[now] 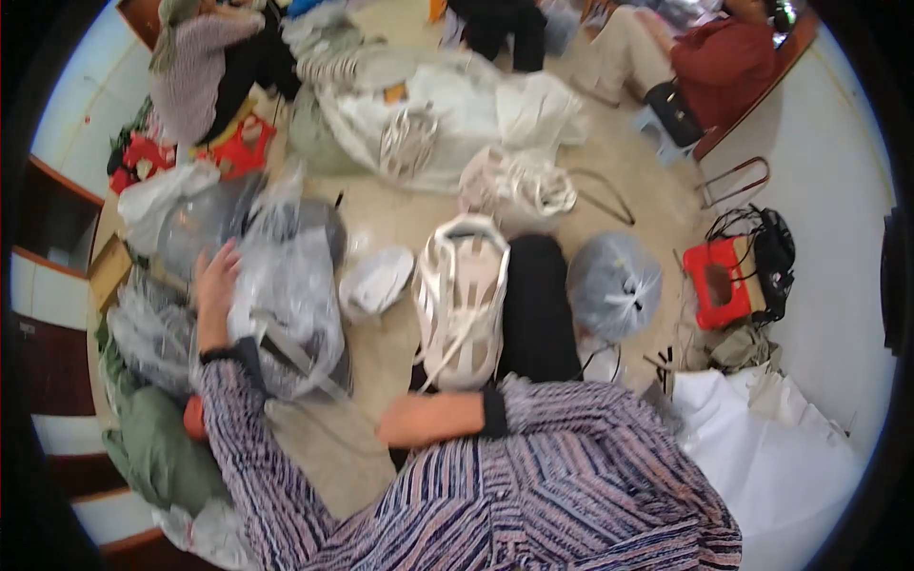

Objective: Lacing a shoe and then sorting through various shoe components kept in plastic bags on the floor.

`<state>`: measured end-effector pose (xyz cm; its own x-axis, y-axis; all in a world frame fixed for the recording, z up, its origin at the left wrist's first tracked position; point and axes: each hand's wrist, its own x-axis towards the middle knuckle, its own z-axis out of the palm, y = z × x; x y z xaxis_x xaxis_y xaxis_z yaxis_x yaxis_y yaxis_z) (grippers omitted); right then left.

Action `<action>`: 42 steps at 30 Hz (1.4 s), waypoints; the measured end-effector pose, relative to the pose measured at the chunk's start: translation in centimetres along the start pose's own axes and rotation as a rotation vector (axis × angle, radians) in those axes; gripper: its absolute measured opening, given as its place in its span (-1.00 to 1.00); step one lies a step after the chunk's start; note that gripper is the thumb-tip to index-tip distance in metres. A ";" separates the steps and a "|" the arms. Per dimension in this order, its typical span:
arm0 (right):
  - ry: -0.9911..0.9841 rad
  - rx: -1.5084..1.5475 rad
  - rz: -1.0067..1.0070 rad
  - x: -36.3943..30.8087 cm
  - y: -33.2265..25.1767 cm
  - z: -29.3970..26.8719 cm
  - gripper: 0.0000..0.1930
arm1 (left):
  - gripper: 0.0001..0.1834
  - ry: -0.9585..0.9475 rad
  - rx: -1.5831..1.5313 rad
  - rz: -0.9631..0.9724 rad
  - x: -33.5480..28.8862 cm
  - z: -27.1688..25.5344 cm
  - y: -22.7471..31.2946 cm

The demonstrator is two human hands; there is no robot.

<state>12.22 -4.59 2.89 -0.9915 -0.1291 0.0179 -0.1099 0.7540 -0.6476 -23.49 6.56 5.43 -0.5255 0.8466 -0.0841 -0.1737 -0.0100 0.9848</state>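
A beige and white shoe with cut-out panels rests on my lap, its opening toward the far side. A pale lace runs down its front toward my right hand. My right hand is just below and left of the shoe, with its fingers blurred. My left hand reaches out at the left with fingers spread, beside a clear plastic bag that holds something dark. I cannot tell whether the fingers touch the bag. Nothing shows in that hand.
Bundled beige and white shoe parts lie ahead, near a white sack. A tied bag of grey pieces stands right of my knee. A red stool is farther right. Other people sit at the far side. White sheeting lies lower right.
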 end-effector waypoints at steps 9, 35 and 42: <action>0.831 0.352 0.896 -12.9 3.5 -7.2 -0.77 | -0.80 -0.883 0.665 0.024 -16.6 18.1 -3.0; 0.407 0.943 0.820 -11.6 5.3 -9.6 -0.78 | -0.67 -0.846 0.449 -0.459 -16.8 19.7 -5.8; 0.855 -0.304 0.947 -14.5 4.7 -7.4 -0.83 | -0.77 -1.041 0.492 -0.433 -16.6 16.8 -0.9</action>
<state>25.59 5.56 5.24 -0.4111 0.8892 0.2008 0.7495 0.4551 -0.4807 -0.59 1.42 8.47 0.4518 0.7527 -0.4788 0.2826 0.3883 0.8771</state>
